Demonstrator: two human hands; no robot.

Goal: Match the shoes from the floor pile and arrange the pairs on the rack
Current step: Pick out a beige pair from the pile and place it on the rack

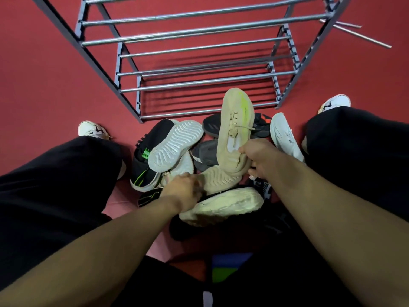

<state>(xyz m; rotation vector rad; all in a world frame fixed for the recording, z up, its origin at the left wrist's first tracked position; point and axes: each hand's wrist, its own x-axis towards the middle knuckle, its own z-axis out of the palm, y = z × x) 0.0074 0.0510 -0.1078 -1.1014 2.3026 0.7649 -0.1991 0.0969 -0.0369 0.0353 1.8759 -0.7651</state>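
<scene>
The right hand (256, 156) holds a beige shoe (235, 129) up over the pile (199, 165), its grip closed around the heel end, thumb on the upper near the collar; the toe points away toward the rack (199, 54), and a yellow-green streak runs along the shoe's far side. The left hand (183, 191) is down in the pile, its fingers curled onto a second beige shoe (219, 179) that lies sole up beneath the lifted one; how firmly that grip is pressed cannot be told, as the fingertips are hidden. Just left of it lies a white sole (174, 147), tipped against a black shoe (143, 160) with green stripes. Dark shoes (212, 127) lie behind the lifted shoe, a white shoe (285, 136) lies to the right of it, and a pale chunky sole (223, 206) rests nearest the person. The pile sits on the red floor (44, 85) between the person's black-trousered legs, right before the rack, whose metal bars carry no shoes. Two loose rods (358, 34) lie on the floor beyond the rack's right side.
</scene>
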